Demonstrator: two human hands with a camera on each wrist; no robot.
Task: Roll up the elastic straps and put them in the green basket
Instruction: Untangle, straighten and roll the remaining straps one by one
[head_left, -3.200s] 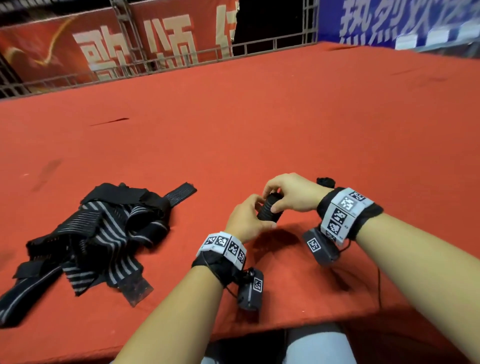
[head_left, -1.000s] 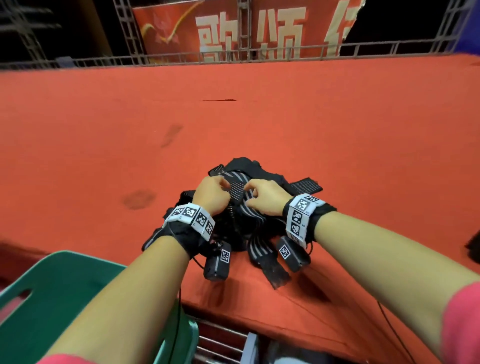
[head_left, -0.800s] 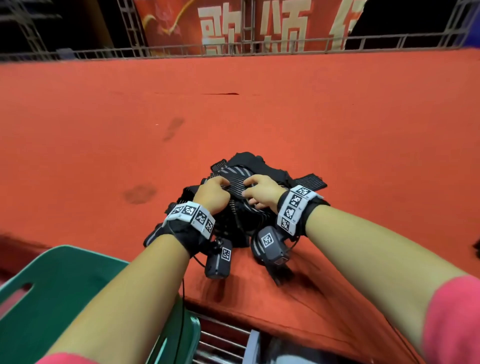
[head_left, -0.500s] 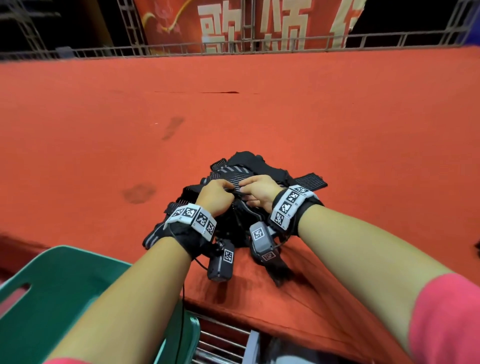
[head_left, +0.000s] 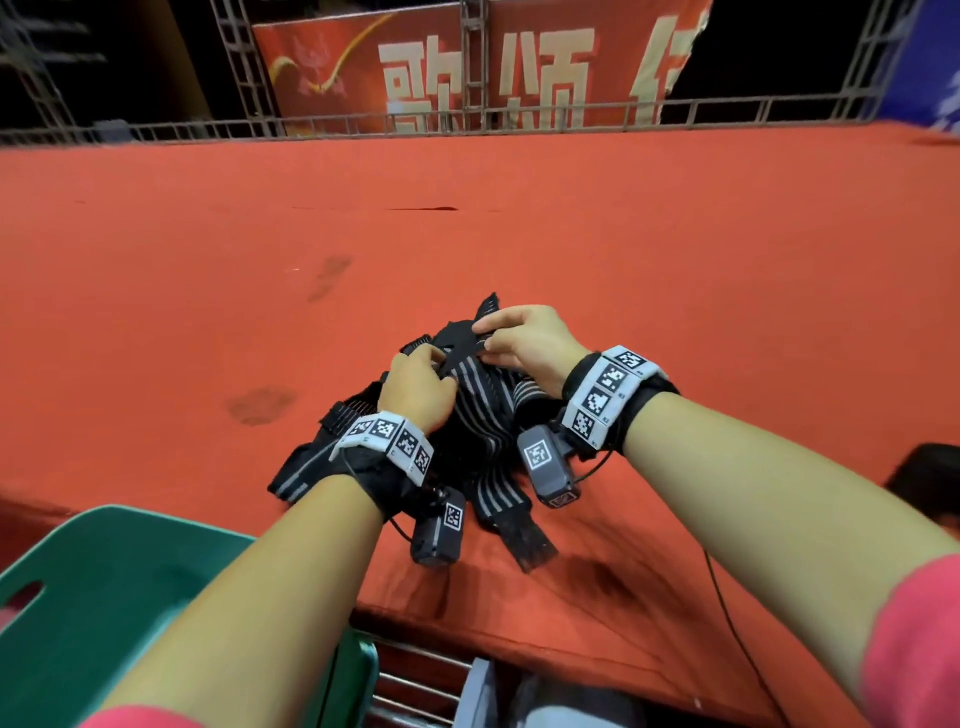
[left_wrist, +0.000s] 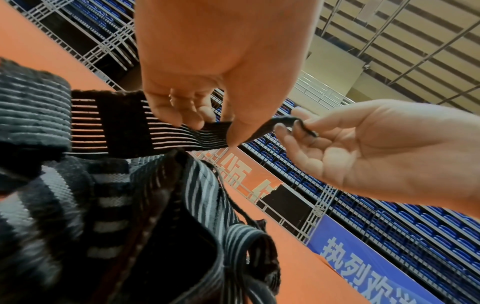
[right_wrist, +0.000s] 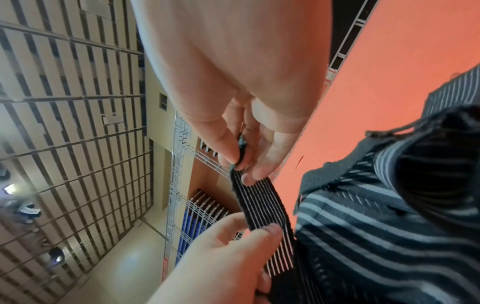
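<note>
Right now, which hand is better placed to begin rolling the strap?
Right. The right hand already pinches the strap at its free end, while the left hand holds it nearer the pile.

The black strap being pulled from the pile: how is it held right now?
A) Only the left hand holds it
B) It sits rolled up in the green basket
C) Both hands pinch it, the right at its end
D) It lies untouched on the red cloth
C: the right hand pinches the end of the strap and the left hand pinches it nearer the pile.
</note>
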